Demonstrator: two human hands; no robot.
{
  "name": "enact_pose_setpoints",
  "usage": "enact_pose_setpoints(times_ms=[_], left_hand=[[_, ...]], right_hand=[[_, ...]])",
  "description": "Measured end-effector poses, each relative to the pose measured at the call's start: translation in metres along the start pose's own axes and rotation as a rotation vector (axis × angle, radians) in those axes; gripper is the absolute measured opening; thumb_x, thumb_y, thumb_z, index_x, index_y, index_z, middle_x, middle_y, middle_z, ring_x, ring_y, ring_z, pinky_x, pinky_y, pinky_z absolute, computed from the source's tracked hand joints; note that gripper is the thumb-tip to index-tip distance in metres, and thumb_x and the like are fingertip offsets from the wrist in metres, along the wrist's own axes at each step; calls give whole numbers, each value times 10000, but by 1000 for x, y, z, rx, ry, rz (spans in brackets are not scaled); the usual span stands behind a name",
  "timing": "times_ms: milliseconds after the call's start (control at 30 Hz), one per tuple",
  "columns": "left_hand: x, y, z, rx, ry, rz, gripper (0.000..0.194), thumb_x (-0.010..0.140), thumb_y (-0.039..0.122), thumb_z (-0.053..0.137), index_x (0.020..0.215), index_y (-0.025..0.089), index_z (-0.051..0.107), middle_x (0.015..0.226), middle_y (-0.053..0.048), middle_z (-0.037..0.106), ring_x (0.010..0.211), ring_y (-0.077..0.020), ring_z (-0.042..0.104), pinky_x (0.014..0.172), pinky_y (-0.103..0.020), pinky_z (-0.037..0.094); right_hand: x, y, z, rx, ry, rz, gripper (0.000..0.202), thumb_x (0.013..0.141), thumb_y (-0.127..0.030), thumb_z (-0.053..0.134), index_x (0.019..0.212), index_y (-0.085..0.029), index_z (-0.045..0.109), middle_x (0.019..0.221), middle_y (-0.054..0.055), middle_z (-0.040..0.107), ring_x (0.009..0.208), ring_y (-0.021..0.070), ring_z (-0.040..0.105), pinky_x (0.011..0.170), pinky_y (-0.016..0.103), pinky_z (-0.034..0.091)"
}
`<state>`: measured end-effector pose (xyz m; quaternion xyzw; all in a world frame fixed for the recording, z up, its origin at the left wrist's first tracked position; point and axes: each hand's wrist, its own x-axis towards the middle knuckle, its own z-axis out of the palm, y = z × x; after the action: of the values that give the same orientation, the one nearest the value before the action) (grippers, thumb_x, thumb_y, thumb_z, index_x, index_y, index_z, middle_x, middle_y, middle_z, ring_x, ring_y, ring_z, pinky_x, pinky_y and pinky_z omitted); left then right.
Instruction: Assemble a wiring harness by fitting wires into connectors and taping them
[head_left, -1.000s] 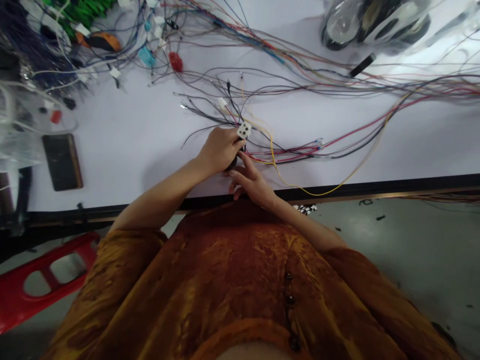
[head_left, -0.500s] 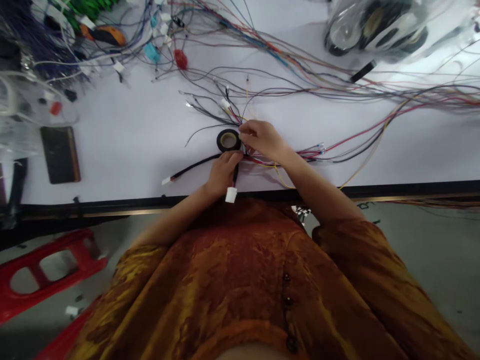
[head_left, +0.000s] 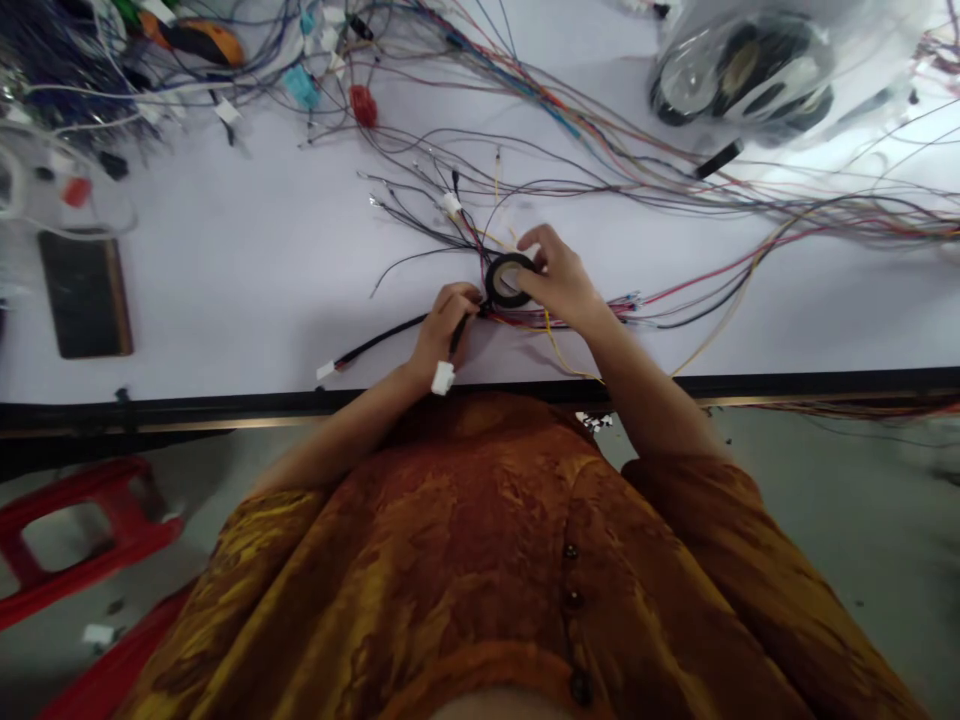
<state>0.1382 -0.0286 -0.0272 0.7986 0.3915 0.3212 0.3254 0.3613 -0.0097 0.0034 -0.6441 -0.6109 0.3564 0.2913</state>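
My right hand (head_left: 564, 282) grips a roll of black tape (head_left: 508, 280) by its right side. Just left of the roll, my left hand (head_left: 444, 325) is closed on the wire bundle (head_left: 486, 310). A short black-sleeved branch with a white connector (head_left: 443, 378) hangs over that hand toward the table edge. Another black-sleeved cable (head_left: 382, 338) runs left to a white tip. Loose wire ends fan out above my hands, one with a white plug (head_left: 451, 204). Red, black and yellow wires run off to the right.
A phone (head_left: 86, 293) lies at the left. Tangled wires, an orange-handled tool (head_left: 202, 42) and a red piece (head_left: 363, 105) are at the upper left. Long wires (head_left: 600, 125) cross the back, near a clear plastic bag (head_left: 742, 70). A red stool (head_left: 82, 530) stands below the table.
The tape roll has moved right, away from my left hand, and my right hand now grips it. My left hand has turned, and the white connector has shifted left.
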Motion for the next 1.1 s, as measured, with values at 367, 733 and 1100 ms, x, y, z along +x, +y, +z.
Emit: enact_pose_setpoints(times_ms=[367,733,1100], left_hand=[[14,13,-5,-152,23,-221,115,867,181,633,971,227,622,957,-35,736,890,-181,686,870,-343,562],[21,1,-11,35,-141,-114,136,904,312,636,864,199,701,897,-68,735,908,-229,649,932,-411,505],[19,0,4,59,-16,-128,166,935,289,573,783,221,570,840,-64,662,870,-216,595,867,-392,490]], right_hand=[[-45,-23,5,-422,-103,-211,544,883,-363,683,1378,-192,531,1365,171,538,1271,380,497,1046,579,449],[-30,-33,10,-591,-250,-299,321,843,-285,647,1128,-141,607,1185,168,582,1138,359,510,958,498,430],[-50,-55,22,-617,-334,-438,196,949,-188,451,956,-159,644,1050,131,677,1021,275,586,881,426,434]])
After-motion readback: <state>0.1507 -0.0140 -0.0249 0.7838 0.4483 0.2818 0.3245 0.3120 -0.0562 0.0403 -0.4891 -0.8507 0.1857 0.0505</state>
